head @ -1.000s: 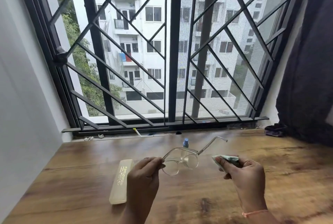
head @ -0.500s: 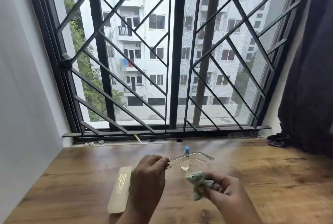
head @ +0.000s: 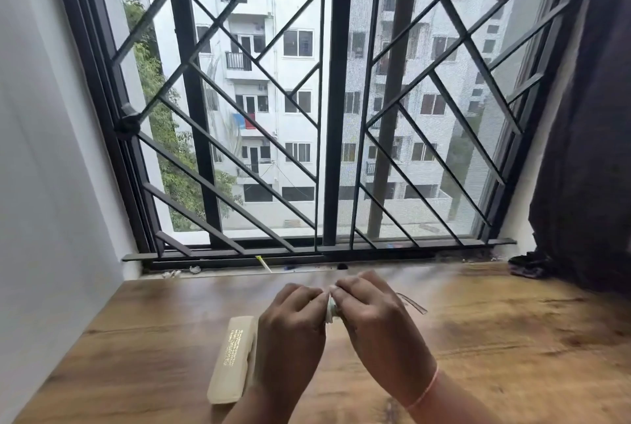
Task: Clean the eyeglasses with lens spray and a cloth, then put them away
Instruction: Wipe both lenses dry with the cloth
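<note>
Over the wooden table (head: 495, 338) my left hand (head: 292, 331) and my right hand (head: 372, 317) meet, fingers curled. Between them a bit of the pale green cloth (head: 330, 309) shows, pinched by my right hand. The clear-framed eyeglasses are mostly hidden behind both hands; only a temple arm (head: 413, 302) sticks out to the right. My left hand seems to hold the frame, its grip hidden. A cream eyeglass case (head: 232, 358) lies shut on the table, left of my left wrist. The spray bottle is hidden behind my hands.
A barred window (head: 324, 116) runs along the table's far edge, with small scraps on its sill (head: 263, 264). A white wall (head: 51, 184) stands on the left. A dark curtain (head: 587, 133) hangs on the right above a dark bundle (head: 527, 266).
My right hand has brought the cloth up to the eyeglasses in my left hand. Both hands have closed together, and they now cover the lenses and the spray bottle.
</note>
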A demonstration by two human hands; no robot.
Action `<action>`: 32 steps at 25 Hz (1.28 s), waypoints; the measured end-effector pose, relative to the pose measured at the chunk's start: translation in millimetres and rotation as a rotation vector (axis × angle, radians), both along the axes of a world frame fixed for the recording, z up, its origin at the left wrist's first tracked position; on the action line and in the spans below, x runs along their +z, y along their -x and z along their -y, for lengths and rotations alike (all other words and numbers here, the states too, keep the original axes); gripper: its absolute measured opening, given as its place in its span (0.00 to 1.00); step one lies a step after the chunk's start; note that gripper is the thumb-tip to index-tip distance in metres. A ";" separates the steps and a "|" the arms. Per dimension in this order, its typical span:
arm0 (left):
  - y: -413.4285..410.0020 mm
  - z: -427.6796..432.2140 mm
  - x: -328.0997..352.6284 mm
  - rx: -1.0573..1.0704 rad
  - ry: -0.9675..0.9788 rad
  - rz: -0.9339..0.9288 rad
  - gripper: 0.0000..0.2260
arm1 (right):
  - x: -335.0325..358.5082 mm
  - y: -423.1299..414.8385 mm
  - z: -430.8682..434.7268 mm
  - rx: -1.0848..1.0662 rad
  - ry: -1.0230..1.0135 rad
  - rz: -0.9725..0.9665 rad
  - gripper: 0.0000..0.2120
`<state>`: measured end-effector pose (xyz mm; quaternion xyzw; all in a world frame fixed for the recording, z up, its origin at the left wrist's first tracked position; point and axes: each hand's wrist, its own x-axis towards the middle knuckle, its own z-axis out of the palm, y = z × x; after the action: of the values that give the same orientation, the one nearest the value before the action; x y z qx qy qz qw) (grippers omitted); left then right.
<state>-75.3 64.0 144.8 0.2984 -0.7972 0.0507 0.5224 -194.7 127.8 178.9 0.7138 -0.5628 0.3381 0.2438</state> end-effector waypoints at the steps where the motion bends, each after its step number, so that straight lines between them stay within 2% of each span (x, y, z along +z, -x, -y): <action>1: 0.2 0.3 -0.5 -0.003 0.021 -0.014 0.06 | -0.1 1.2 0.5 -0.008 0.002 -0.022 0.02; 4: 1.6 0.4 -2.8 -0.009 0.063 -0.039 0.05 | -0.7 6.1 -1.1 -0.037 0.010 -0.092 0.04; 8: 3.0 0.6 -4.8 -0.003 0.094 -0.026 0.07 | -4.5 17.7 -5.2 -0.059 0.027 -0.125 0.02; 13: -3.4 4.9 -2.5 0.013 0.097 -0.118 0.08 | -7.5 47.8 -10.0 -0.096 0.077 -0.048 0.04; 16: -3.8 5.0 -2.2 0.010 0.096 -0.161 0.07 | -9.2 62.0 -12.3 -0.119 0.139 0.064 0.07; 18: -2.0 3.7 -4.5 0.031 0.076 -0.133 0.06 | -13.3 64.3 -13.7 -0.140 0.190 0.121 0.09; 23: 2.4 -0.7 -13.2 0.045 -0.053 0.018 0.05 | -17.5 66.8 -16.6 -0.132 0.292 0.115 0.11; 27: 3.2 -0.5 -18.2 -0.030 -0.136 -0.077 0.05 | -18.8 68.1 -17.7 -0.137 0.340 0.143 0.10; 32: -2.9 2.2 -15.7 0.000 -0.122 -0.140 0.06 | -24.0 72.3 -24.6 -0.159 0.364 0.187 0.11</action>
<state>-72.4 61.7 129.1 0.3324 -0.7604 -0.0191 0.5576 -267.0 152.4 154.9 0.5767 -0.5674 0.4786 0.3413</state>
